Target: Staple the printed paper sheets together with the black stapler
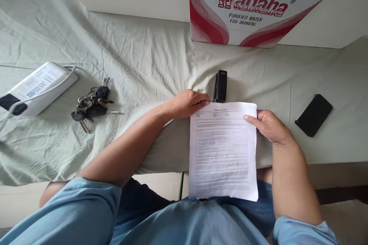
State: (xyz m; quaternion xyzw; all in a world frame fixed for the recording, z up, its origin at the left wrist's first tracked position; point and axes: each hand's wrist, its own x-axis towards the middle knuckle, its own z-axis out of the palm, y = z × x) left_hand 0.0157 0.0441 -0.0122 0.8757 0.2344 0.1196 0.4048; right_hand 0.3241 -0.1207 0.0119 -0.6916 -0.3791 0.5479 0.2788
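A printed sheet of paper hangs over the front edge of the cloth-covered surface and down in front of my lap. Whether more sheets lie under it, I cannot tell. My left hand is closed at its top left corner, fingers curled and partly hidden. On the upper right edge, my right hand grips the paper with the thumb on top and the other fingers behind. Just beyond the paper's top edge lies a black stapler, close to my left fingertips.
A bunch of keys lies left, beside a white box-like device with a cable over it. To the right is a black phone-like slab. A Wahaha water carton stands at the back on the wrinkled pale green cloth.
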